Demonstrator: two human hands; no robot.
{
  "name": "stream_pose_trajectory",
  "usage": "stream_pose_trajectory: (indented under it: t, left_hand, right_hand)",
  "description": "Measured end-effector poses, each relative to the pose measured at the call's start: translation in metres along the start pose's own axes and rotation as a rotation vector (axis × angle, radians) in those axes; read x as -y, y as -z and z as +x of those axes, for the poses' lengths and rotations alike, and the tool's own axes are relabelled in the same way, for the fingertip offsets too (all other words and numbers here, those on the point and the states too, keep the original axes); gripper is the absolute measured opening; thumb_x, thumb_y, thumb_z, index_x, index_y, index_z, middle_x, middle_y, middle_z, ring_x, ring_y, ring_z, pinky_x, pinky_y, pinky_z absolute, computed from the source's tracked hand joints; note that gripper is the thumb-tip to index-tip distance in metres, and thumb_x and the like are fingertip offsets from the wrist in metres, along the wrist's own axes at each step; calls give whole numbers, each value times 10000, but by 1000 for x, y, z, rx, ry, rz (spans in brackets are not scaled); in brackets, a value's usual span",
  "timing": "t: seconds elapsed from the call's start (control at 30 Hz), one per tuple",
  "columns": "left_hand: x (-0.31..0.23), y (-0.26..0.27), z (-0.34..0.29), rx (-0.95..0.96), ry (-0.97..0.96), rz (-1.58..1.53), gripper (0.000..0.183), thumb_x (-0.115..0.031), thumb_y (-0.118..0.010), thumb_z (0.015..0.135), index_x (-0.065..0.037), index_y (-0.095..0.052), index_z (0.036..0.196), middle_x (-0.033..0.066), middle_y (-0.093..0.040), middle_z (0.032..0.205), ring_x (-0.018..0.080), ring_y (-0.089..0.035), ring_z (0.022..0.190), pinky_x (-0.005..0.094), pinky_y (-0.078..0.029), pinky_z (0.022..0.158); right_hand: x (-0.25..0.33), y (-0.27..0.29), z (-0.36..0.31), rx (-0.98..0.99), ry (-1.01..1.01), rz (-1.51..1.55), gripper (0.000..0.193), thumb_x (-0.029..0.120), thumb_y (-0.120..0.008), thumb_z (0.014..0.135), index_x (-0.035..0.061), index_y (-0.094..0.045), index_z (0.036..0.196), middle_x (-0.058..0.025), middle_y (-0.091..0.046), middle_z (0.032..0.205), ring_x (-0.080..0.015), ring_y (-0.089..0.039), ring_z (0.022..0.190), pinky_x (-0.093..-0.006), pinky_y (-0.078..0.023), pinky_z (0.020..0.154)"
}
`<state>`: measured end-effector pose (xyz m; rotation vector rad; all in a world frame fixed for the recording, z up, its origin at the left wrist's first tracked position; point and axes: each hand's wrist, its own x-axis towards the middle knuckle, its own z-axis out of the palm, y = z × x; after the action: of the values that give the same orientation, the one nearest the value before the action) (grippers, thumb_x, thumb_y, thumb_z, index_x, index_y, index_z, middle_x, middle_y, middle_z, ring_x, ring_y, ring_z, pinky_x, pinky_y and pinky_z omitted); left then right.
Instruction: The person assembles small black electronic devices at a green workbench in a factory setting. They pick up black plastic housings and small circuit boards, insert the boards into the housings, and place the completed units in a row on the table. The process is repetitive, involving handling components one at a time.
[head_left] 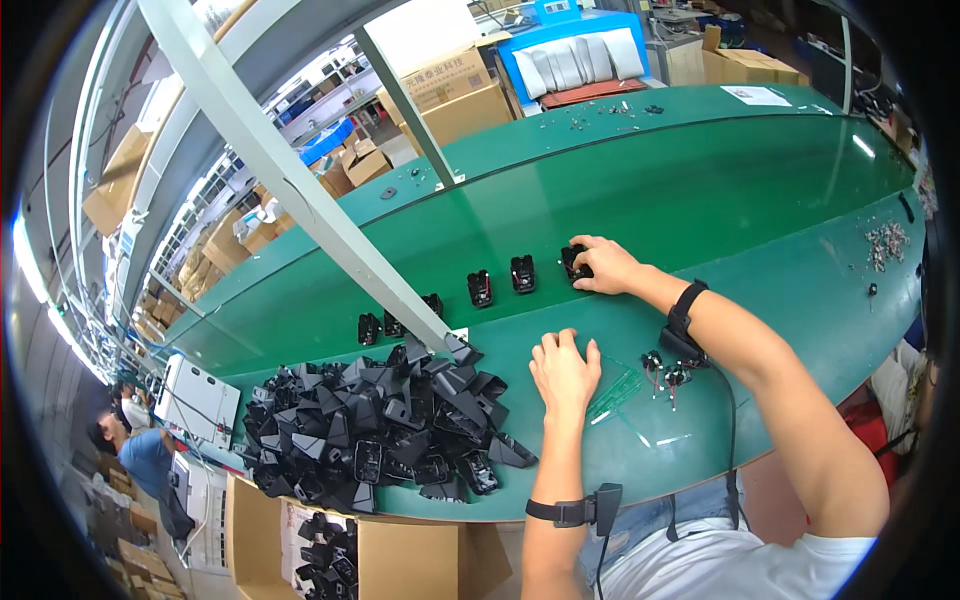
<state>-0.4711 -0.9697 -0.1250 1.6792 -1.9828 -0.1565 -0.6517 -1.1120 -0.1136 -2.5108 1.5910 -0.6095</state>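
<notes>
On the green conveyor belt I see my right hand stretched forward, fingers curled down over a small black part, the last one in a row of similar black pieces. I cannot tell if the fingers really grip it or only press it. My left hand lies flat on the belt edge with fingers loosely together and holds nothing. Just left of it is a big pile of black plastic housings. Near my right wrist lie small wired components.
</notes>
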Motion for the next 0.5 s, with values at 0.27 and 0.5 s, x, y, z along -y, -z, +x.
stream_pose_trajectory:
  t: [0.27, 0.5]
  left_hand:
    - [-6, 11, -4, 37, 50, 48, 388, -350, -702, 857, -67, -669, 1121, 170, -638, 1130, 359, -600, 1066, 489, -465, 917]
    - [-20, 26, -6, 76, 12, 107, 422, -370, -731, 828, -76, -672, 1124, 166, -646, 1141, 352, -607, 1079, 487, -469, 930]
  right_hand:
    - [11, 61, -90, 193, 46, 302, 491, 308, -780, 784, 73, -662, 1199, -169, -598, 1279, -334, -604, 1145, -452, -491, 975]
    - [25, 65, -167, 260, 76, 345, 316, 190, -740, 797, 101, -709, 1098, -113, -669, 997, -247, -688, 776, -380, -557, 735]
